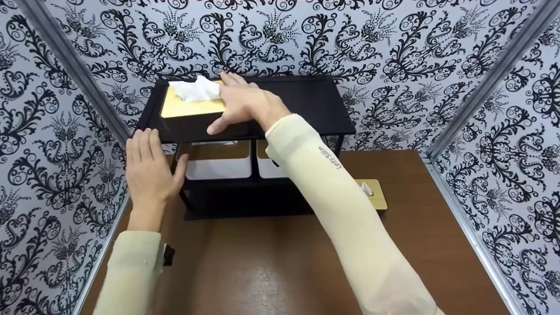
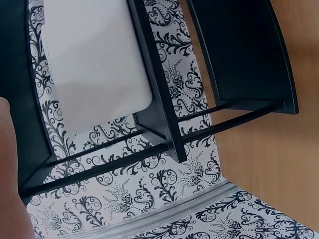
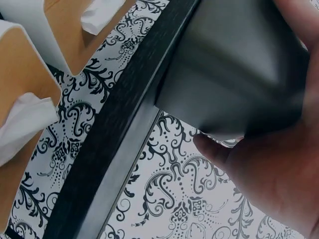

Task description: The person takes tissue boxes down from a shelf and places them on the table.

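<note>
Booth, small, panelled; home-style goods inside; wider premises not determinable.
Walls (image 1: 271,39), three in view, white with black scrollwork, closing in the bench (image 1: 236,253) at far, left and right. Posts (image 1: 76,70), grey metal, at both far corners, marking framed panel construction. Bench, brown, wood-look. Shelf (image 1: 302,100), black, near far wall. Tissue boxes (image 1: 175,109), several, on and beside shelf: items of home or office sort.

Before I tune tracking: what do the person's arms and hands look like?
Left hand and right hand: no gloves. Left sleeve and right sleeve: pale cream, close-fitting, wrist-length. Dark lettering marks the right one; a small black piece shows beside the left.
</note>
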A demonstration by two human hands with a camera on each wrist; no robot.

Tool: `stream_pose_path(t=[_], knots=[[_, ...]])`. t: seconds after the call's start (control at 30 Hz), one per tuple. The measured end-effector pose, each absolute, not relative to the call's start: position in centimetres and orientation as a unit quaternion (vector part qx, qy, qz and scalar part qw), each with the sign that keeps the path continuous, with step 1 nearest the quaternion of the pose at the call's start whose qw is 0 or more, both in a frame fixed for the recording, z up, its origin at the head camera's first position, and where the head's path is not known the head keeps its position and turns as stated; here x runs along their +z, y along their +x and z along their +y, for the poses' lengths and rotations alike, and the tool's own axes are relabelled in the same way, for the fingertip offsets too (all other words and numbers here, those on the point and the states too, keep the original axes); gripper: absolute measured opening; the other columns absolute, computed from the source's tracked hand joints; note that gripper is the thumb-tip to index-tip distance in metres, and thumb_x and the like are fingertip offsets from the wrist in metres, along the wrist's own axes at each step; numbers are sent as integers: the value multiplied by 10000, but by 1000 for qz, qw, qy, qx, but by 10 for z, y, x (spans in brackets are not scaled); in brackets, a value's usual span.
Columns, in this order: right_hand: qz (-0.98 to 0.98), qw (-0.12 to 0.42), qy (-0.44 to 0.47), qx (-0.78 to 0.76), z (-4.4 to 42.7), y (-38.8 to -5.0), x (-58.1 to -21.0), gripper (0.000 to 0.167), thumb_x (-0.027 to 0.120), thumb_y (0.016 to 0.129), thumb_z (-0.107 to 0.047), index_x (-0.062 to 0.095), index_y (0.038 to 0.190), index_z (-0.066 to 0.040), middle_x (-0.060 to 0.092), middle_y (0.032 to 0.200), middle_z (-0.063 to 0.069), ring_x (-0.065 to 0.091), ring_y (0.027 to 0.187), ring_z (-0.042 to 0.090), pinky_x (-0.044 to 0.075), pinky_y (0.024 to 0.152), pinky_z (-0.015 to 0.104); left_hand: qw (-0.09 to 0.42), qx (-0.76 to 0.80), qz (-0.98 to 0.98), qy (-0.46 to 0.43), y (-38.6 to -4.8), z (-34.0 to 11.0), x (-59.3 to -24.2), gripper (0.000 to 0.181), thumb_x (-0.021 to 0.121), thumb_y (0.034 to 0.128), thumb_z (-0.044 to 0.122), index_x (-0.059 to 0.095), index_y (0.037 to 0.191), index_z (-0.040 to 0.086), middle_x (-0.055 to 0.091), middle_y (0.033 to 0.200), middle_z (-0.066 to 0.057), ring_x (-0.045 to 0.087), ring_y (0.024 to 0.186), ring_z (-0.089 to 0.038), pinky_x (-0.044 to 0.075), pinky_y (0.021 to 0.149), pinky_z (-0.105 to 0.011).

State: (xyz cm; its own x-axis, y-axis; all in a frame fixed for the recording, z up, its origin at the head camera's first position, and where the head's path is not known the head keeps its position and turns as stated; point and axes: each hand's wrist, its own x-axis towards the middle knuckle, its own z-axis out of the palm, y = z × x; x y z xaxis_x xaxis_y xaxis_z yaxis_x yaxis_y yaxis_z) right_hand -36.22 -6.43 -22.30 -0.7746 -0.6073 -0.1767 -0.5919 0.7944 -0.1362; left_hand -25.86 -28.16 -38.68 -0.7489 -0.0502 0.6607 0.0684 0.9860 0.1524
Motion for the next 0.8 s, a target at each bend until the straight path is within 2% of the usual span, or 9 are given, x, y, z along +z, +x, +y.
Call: stream_pose_path(t=[0.13,0.23,0.43,0.57,0.8], knots=[[941,84,-325,-35,-65,-364,-224,1111,718,686,-689,248,1550,-173,100,1638,35,107,1500,229,200,1231,451,361,-86,-928,-8,-259,-281,-387,802,503,915,512,283,1460,-35,347,1495,-264,271,1440,-398,65,1268,-423],[941,77,-326,-49,-64,-364,-224,1081,753,665,-658,308,1526,-179,191,1594,24,195,1438,208,256,1203,407,363,-85,-928,-9,-260,-281,-388,802,498,915,515,283,1459,-34,347,1494,-263,274,1437,-397,64,1268,-419],[938,64,-336,-61,-56,-359,-225,1069,779,656,-626,260,1537,-313,316,1495,22,292,1308,209,325,1105,372,373,-91,-923,-11,-260,-280,-389,792,504,906,504,299,1447,-35,363,1483,-257,287,1430,-392,88,1266,-422],[936,51,-344,-55,-47,-356,-224,1076,777,658,-625,223,1541,-359,347,1455,22,310,1253,220,328,1072,378,375,-96,-922,-10,-260,-278,-389,783,530,901,483,302,1443,-34,366,1475,-256,289,1424,-392,101,1264,-429],[939,38,-337,-58,-26,-353,-224,1127,778,642,-640,196,1554,-322,301,1518,26,267,1330,220,230,1176,406,362,-88,-928,0,-260,-280,-389,799,488,919,521,278,1457,-30,340,1479,-267,270,1430,-397,94,1262,-442]])
